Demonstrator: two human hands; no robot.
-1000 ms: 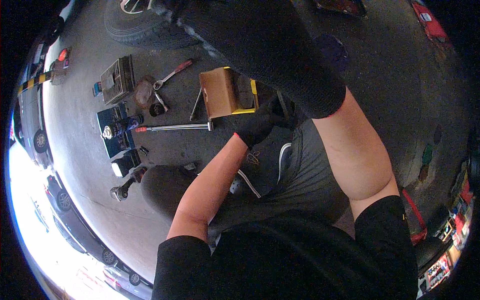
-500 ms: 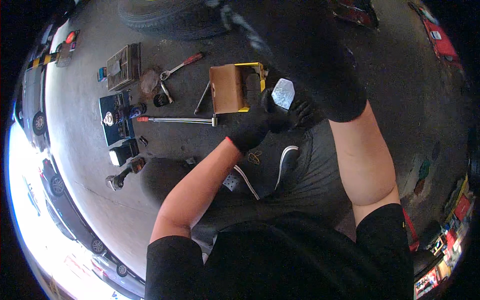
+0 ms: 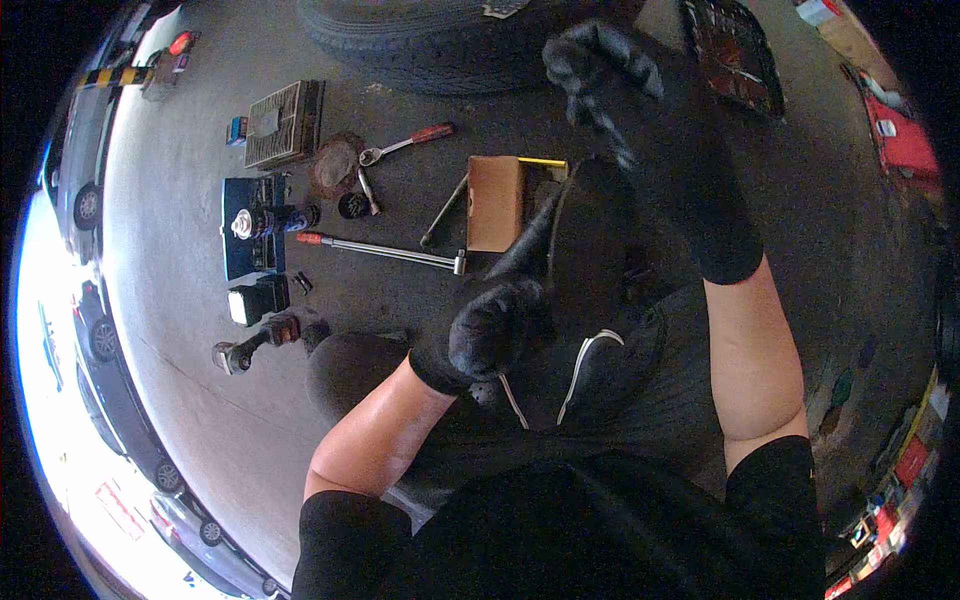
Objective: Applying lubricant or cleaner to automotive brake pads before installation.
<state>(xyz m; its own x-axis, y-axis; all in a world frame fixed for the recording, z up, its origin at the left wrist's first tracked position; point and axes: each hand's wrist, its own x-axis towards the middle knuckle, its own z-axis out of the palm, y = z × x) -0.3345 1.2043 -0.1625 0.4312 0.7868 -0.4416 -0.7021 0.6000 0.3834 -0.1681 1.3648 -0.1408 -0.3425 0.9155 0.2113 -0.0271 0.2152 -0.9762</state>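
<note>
My left hand (image 3: 492, 330), in a black glove, is closed low in front of me, with a large dark shape (image 3: 590, 235) reaching upward from it; I cannot make out what that is. My right hand (image 3: 610, 85), also gloved, is raised higher near a tire (image 3: 400, 40), fingers curled; whatever is in them, if anything, is hidden. Beyond my left hand lies an open cardboard box (image 3: 492, 205) with a yellow edge, partly hidden. Beside it are a long chrome wrench (image 3: 385, 252) with a red handle, a plain bar (image 3: 440, 215) and a red-handled ratchet (image 3: 405, 143).
At left are a dirty filter (image 3: 282, 125), a spray can (image 3: 262, 223) on a blue tool case (image 3: 250, 260) and a power tool (image 3: 255, 342). A black tray (image 3: 730, 55) sits at upper right, red equipment (image 3: 900, 140) farther right. Parked cars (image 3: 105, 340) stand outside.
My left hand has moved down toward me and my right hand's fingers now show higher up. The silvery plate seen between my hands half a second ago is no longer visible.
</note>
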